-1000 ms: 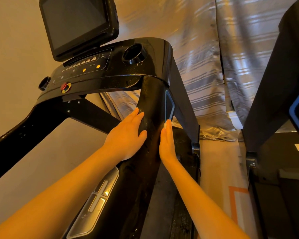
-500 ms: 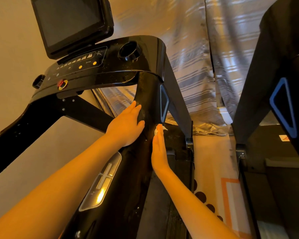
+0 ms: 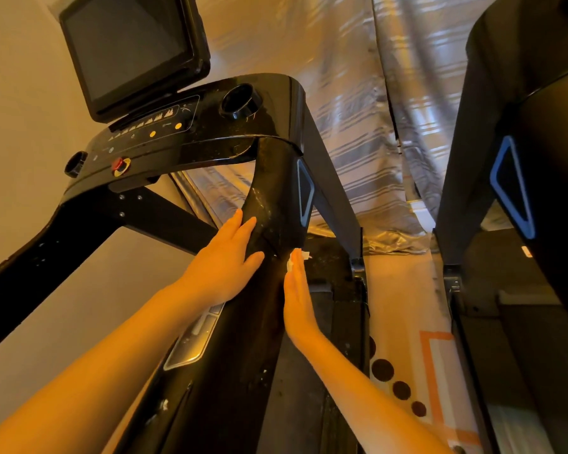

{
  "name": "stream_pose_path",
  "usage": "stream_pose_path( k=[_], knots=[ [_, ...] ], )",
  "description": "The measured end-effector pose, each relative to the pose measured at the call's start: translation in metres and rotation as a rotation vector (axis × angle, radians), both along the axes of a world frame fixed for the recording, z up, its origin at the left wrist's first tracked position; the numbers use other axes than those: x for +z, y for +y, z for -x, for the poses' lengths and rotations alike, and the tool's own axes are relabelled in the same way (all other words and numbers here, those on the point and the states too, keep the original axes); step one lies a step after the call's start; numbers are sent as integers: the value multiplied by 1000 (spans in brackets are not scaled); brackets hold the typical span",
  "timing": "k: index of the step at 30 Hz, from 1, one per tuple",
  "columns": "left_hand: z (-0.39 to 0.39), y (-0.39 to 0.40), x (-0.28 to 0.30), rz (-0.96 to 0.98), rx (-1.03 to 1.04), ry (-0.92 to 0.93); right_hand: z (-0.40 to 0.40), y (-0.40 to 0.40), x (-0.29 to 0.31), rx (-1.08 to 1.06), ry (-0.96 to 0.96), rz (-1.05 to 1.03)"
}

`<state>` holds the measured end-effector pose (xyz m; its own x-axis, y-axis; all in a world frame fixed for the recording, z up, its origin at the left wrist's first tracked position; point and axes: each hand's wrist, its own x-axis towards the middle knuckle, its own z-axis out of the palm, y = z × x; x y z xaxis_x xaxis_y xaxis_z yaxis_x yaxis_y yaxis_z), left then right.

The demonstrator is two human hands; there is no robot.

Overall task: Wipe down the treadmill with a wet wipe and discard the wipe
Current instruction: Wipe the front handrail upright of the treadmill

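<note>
The black treadmill's right handrail slopes down from the console toward me. My left hand lies flat on the rail's left face, fingers straight. My right hand presses flat against the rail's right face with straight fingers. A white wet wipe shows only as a small scrap at my right fingertips, pinned between that hand and the rail; most of it is hidden.
A dark screen stands above the console, with a cup holder and a red stop button. A second black treadmill stands close on the right. Striped curtains hang behind. A patterned floor strip runs between the machines.
My right hand has slid down the rail's right face toward me, and the wipe's white edge now peeks out at the fingertips. The left hand stays on the rail.
</note>
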<state>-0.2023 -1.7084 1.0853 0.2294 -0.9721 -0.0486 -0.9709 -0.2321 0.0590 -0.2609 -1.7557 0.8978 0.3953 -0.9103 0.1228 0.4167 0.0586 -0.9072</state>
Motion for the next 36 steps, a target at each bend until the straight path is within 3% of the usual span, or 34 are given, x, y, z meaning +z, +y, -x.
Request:
stream_pose_path(
  k=[10,13,17,23,30,36],
  knots=[
    [3,0,-4,44,8,4,-4,-42,24,-32,69,-44],
    [2,0,-4,46,16,11,3,-9,20,-16,-22,0],
    [2,-1,-5,43,21,15,12,-10,21,-35,-106,-144],
    [2,-1,-4,46,10,7,5,-37,41,-119,75,49],
    [2,0,-5,49,8,8,15,6,28,-61,0,139],
    [2,0,-4,47,11,-2,0,-50,55,-120,96,186]
  ],
)
